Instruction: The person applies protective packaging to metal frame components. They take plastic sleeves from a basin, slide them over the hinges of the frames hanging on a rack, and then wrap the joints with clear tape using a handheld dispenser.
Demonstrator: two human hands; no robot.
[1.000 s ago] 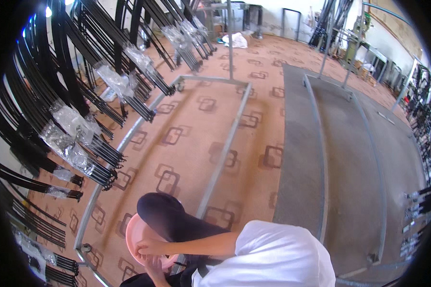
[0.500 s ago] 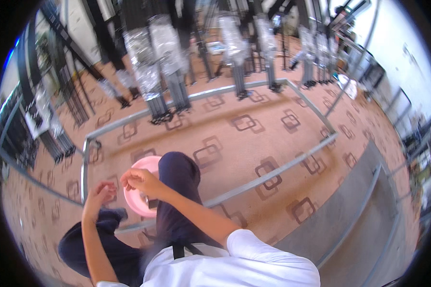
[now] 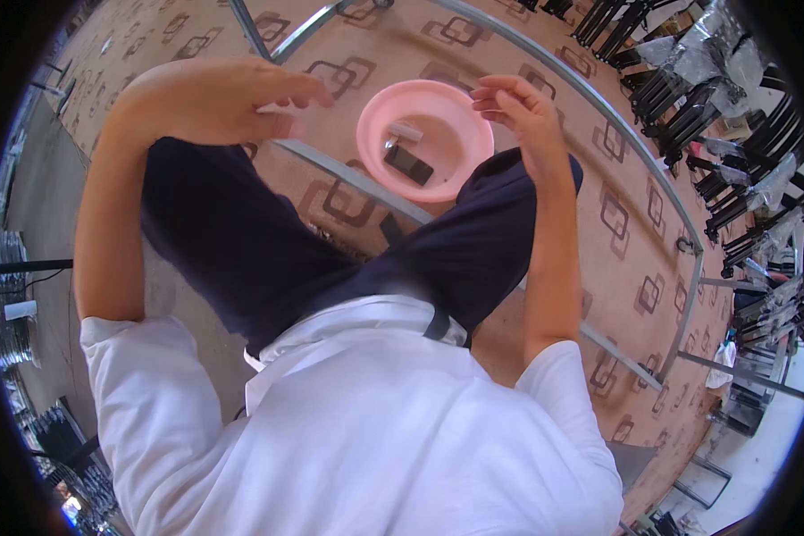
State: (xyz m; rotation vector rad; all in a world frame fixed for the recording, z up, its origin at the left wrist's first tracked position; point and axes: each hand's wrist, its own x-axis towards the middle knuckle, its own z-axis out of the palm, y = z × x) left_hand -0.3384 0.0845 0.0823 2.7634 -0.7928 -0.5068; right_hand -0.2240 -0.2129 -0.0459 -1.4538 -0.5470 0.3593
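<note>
A round pink basin sits on the floor between my knees. Inside it lie a dark rectangular object, perhaps a phone, and a small pale piece too blurred to name. My left hand is raised left of the basin, fingers stretched forward and thumb apart, holding nothing visible. Across from it, above the basin's right rim, my right hand has its fingers loosely bent and apart, with nothing seen in them.
A grey metal frame rail passes beside the basin. Patterned brown carpet spreads around. Black metal legs wrapped in clear plastic stand at the upper right. Dark stacked parts lie at the lower left.
The view has tilted down and turned. My hands, earlier close together at the basin, are now wider apart on either side of it, and the basin's contents show more fully.
</note>
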